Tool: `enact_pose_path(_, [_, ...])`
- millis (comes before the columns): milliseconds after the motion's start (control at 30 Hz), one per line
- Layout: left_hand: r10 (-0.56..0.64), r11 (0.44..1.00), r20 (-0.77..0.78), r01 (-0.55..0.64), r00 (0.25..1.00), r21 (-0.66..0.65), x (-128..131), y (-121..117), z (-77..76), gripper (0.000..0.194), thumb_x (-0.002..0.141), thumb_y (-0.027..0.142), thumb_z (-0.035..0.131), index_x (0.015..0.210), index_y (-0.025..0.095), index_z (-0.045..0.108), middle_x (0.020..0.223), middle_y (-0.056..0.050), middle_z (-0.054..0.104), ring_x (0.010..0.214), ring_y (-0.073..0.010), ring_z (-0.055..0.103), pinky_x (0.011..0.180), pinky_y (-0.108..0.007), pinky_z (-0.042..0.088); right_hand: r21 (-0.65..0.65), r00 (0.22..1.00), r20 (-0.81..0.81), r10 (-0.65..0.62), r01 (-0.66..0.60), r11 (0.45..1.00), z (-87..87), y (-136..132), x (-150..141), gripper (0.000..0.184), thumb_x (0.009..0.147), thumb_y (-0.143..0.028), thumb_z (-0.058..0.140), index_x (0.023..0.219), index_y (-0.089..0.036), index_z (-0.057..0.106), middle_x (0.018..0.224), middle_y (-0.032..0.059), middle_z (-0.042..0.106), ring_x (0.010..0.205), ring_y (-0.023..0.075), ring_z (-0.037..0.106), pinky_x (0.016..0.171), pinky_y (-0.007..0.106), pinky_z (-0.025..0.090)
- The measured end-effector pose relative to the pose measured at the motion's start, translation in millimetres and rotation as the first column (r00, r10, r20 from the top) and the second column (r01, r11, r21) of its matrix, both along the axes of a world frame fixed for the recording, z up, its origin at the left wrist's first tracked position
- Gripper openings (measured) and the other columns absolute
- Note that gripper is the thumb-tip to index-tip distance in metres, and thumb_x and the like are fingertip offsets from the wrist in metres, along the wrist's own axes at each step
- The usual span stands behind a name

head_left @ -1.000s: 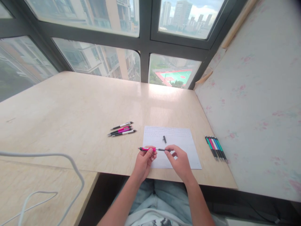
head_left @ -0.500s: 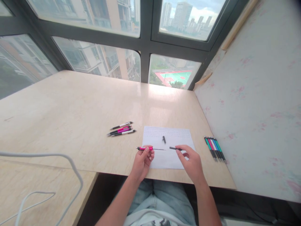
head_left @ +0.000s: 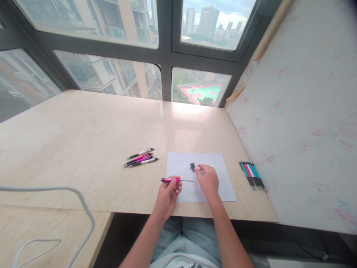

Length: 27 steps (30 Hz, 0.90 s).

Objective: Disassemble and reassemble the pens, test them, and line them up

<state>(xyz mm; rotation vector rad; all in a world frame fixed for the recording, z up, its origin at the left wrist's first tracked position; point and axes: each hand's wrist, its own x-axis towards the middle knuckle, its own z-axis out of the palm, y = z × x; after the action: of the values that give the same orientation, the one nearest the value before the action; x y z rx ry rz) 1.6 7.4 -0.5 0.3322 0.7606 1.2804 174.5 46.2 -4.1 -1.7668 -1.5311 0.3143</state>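
Note:
My left hand point(head_left: 169, 191) is closed around the pink pen barrel point(head_left: 170, 180), held level over the lower left of the paper. A thin bare refill point(head_left: 188, 181) sticks out of the barrel to the right. My right hand point(head_left: 208, 180) is over the sheet, thumb and forefinger a little apart, with nothing visible between them. Right beside its fingertips, small black pen parts point(head_left: 192, 167) lie close together on the written sheet of paper point(head_left: 223, 182). Whether the fingertips touch them I cannot tell.
Several pens point(head_left: 141, 158) lie in a loose group left of the paper. A row of several coloured pens point(head_left: 252, 175) lies at the right, near the patterned wall point(head_left: 301, 141). A white cable point(head_left: 80, 197) loops at the lower left. Windows point(head_left: 200, 87) stand behind the tabletop point(head_left: 111, 126).
My right hand has moved left and inward, and the black pen piece it held now appears beside the other black part on the paper. My left hand keeps the pink barrel.

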Motion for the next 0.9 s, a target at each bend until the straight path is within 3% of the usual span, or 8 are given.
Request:
enact_pose_path(100, [-0.007,1.0,-0.022,0.007,1.0,0.004,1,1,-0.1,0.026,0.075,0.031,0.079,0.089,0.011,0.073,0.071,-0.004,0.066,0.065,-0.0083,0.059,0.061,-0.017,0.047,-0.062,0.98,-0.198,0.008,-0.021,0.998,4.4,-13,3,0.03,0.092,-0.042,0.052,0.086,-0.019,0.07,0.082,0.0079,0.069,0.078,0.0236,0.058,0.072,0.035,0.044])
enact_pose_path(200, [-0.028,0.999,-0.06,0.029,0.998,0.016,2,2,-1.1,0.025,0.076,0.031,0.078,0.09,0.011,0.072,0.072,-0.005,0.067,0.065,-0.0087,0.059,0.061,-0.018,0.047,-0.157,0.888,-0.432,0.157,-0.246,0.957,13.9,-30,4,0.038,0.096,-0.043,0.044,0.086,-0.018,0.07,0.08,0.0059,0.07,0.075,0.0204,0.062,0.068,0.031,0.046])
enact_pose_path(267, [-0.038,0.999,-0.085,0.041,0.996,0.029,3,2,-2.0,0.024,0.077,0.03,0.078,0.091,0.011,0.072,0.072,-0.005,0.068,0.065,-0.0092,0.059,0.062,-0.018,0.047,-0.176,0.83,-0.482,0.279,-0.404,0.898,21.3,-39,4,0.033,0.095,-0.04,0.049,0.081,-0.019,0.07,0.076,0.0037,0.069,0.072,0.0184,0.062,0.065,0.028,0.045])
enact_pose_path(333, [-0.047,0.997,-0.108,0.052,0.993,0.049,4,2,-2.1,0.022,0.078,0.03,0.077,0.091,0.012,0.072,0.075,-0.006,0.069,0.067,-0.0101,0.061,0.063,-0.019,0.047,-0.166,0.817,-0.465,0.341,-0.459,0.873,27.2,-43,3,0.025,0.091,-0.035,0.056,0.076,-0.019,0.068,0.074,0.0021,0.068,0.07,0.0169,0.061,0.064,0.026,0.045])
enact_pose_path(467, [-0.07,0.994,-0.128,0.079,0.989,0.073,5,0,0.3,0.021,0.08,0.029,0.075,0.092,0.013,0.072,0.086,-0.008,0.072,0.073,-0.012,0.064,0.065,-0.02,0.048,-0.116,0.828,-0.428,0.363,-0.448,0.886,32.9,-43,5,0.015,0.087,-0.03,0.061,0.08,-0.02,0.069,0.078,0.0017,0.07,0.074,0.0164,0.062,0.064,0.025,0.045])
enact_pose_path(600, [-0.078,0.993,-0.104,0.087,0.992,0.081,5,-1,1.1,0.021,0.081,0.029,0.075,0.094,0.013,0.071,0.083,-0.007,0.072,0.07,-0.0112,0.064,0.063,-0.019,0.048,-0.096,0.823,-0.422,0.38,-0.458,0.884,37.1,-42,5,0.021,0.091,-0.03,0.055,0.079,-0.02,0.07,0.08,0.0023,0.072,0.078,0.017,0.064,0.065,0.026,0.045])
enact_pose_path(767, [-0.051,0.993,-0.083,0.059,0.995,0.099,4,1,-3.4,0.02,0.082,0.029,0.074,0.094,0.013,0.07,0.087,-0.008,0.073,0.072,-0.01,0.064,0.064,-0.018,0.048,-0.111,0.844,-0.427,0.324,-0.405,0.908,37.6,-44,10,0.02,0.089,-0.031,0.057,0.079,-0.02,0.071,0.079,0.0027,0.072,0.077,0.0178,0.065,0.064,0.026,0.045])
enact_pose_path(900, [-0.023,0.996,-0.067,0.029,0.998,0.081,3,2,-5.5,0.021,0.082,0.029,0.074,0.095,0.013,0.07,0.089,-0.009,0.073,0.072,-0.0103,0.064,0.064,-0.018,0.049,-0.16,0.892,-0.413,0.186,-0.272,0.949,24.3,-44,29,0.021,0.087,-0.034,0.056,0.086,-0.02,0.072,0.085,0.0045,0.074,0.078,0.0198,0.065,0.065,0.028,0.047])
